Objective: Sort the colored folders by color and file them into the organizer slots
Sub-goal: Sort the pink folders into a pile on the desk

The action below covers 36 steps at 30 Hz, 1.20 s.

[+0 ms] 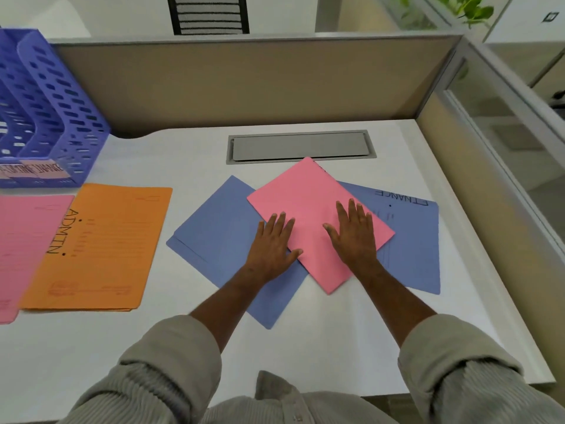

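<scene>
A pink folder (305, 200) lies tilted on top of two blue folders, one to its left (214, 231) and one to its right (412, 240) marked FINANCE. My left hand (273, 244) lies flat with fingers spread on the pink folder's left edge and the blue folder under it. My right hand (354, 234) presses flat on the pink folder's right half. An orange folder (107, 246) marked ADMIN and another pink folder (27, 240) lie at the left. The blue perforated organizer (52, 117) stands at the far left.
A grey cable hatch (299, 146) is set into the white desk (336, 332) just behind the folders. A beige partition (244, 81) closes the back and a glass-topped one (489, 148) the right side.
</scene>
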### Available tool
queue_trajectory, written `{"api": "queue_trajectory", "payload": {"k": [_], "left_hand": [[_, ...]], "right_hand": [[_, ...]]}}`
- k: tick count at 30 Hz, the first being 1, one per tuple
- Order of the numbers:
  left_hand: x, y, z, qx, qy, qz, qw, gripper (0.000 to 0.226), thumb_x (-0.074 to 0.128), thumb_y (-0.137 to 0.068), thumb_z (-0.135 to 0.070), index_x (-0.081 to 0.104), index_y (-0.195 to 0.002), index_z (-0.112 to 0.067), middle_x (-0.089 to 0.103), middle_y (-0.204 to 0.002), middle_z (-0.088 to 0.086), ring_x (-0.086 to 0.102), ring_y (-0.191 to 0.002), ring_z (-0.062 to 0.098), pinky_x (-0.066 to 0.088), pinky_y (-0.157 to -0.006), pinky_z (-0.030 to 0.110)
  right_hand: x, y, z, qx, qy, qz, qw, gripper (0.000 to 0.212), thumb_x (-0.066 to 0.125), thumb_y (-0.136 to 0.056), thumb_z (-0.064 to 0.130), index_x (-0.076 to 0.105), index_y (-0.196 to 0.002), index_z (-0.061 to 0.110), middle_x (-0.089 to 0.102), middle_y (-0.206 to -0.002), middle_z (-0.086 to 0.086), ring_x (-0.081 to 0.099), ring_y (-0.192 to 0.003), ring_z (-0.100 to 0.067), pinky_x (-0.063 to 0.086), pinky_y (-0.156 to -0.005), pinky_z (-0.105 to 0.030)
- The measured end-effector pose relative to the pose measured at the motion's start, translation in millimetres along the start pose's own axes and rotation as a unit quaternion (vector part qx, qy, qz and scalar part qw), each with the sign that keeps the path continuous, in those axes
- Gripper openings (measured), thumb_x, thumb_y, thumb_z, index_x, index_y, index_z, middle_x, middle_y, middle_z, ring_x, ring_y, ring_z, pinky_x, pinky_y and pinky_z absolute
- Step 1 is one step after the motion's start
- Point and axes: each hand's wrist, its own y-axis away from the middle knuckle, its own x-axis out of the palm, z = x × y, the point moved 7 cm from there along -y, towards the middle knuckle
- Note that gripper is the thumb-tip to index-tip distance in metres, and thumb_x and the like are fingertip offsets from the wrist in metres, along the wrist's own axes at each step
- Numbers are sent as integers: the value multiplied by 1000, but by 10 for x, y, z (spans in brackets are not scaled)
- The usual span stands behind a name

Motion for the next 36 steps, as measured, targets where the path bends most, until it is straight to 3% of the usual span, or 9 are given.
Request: {"api": "queue_trajectory", "payload": {"k": [10,14,18,23,27,31,34,36], "left_hand": [[229,-42,-132,-22,-17,73,997,80,30,-99,-62,-1,-159,-19,-9,-167,7,-5,-154,27,2,-123,53],[241,-59,-120,-28,-18,74,997,77,28,-100,-61,0,-159,-21,-8,-167,5,-5,-154,26,1,-123,53],[191,-112,-137,-45,-16,65,997,71,32,-101,-56,10,-159,-20,1,-167,6,4,-153,27,4,-123,51],[78,-273,-283,-88,-1,95,992,67,39,-99,-56,26,-154,-21,15,-163,15,19,-149,34,9,-121,55],[-60,-449,-544,-98,138,131,977,73,36,-99,-61,26,-156,-17,20,-162,17,29,-144,37,27,-117,47],[-301,-553,-741,-155,339,103,922,78,26,-100,-65,20,-158,-12,24,-161,18,28,-147,35,25,-117,43],[-530,-574,-772,-188,399,54,896,78,20,-99,-67,36,-150,-10,46,-149,19,46,-133,36,38,-109,43],[-666,-577,-737,-207,471,18,858,77,22,-97,-70,49,-141,-12,54,-141,15,53,-123,33,44,-104,46]], "right_hand": [[-16,-142,-485,34,-25,30,999,68,36,-102,53,23,-156,12,27,-160,-20,27,-145,-38,15,-122,-51],[-48,-211,-512,31,-41,33,998,66,47,-100,44,27,-153,10,39,-151,-20,38,-137,-38,27,-117,-49],[-143,-349,-552,52,-62,26,996,55,59,-94,32,44,-142,8,53,-131,-20,50,-120,-38,41,-100,-46],[-253,-629,-731,112,-159,73,978,35,70,-84,19,67,-116,5,65,-119,-17,61,-110,-35,51,-91,-40],[-415,-786,-675,118,-236,127,956,26,83,-75,17,75,-94,2,74,-96,-12,69,-90,-28,54,-83,-37],[-719,-763,-392,50,-307,139,940,11,84,-73,12,72,-72,14,71,-74,-6,66,-71,-20,54,-67,-33],[-887,-643,-139,-5,-425,163,890,6,76,-82,11,75,-83,6,74,-81,-9,71,-75,-20,56,-59,-25],[-944,-579,-16,-21,-482,179,857,17,68,-91,16,75,-94,0,76,-88,-9,74,-82,-21,60,-63,-26]]}}
